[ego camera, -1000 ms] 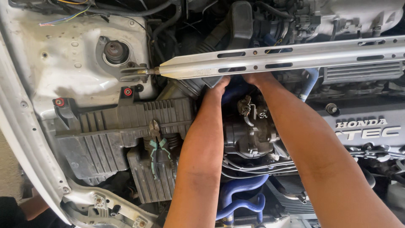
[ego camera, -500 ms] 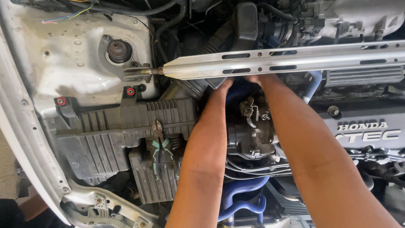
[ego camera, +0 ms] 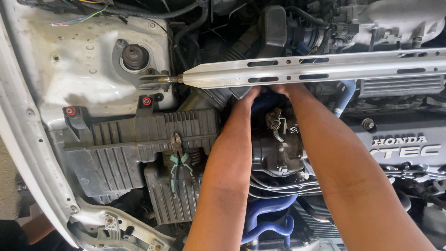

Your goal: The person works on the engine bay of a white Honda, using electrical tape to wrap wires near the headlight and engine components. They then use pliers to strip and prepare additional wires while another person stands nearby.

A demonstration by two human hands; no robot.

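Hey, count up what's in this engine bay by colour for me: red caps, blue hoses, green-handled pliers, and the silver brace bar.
Red round caps: 2
Blue rubber hoses: 2 in view
Green-handled pliers: 1
Silver slotted metal brace bar: 1
Total: 6

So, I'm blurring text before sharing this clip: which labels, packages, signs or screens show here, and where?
Raised silver lettering: two rows cast into the dark engine cover, at the picture's right edge, beside the right forearm.
No packages, stickers, signs or screens can be seen elsewhere.
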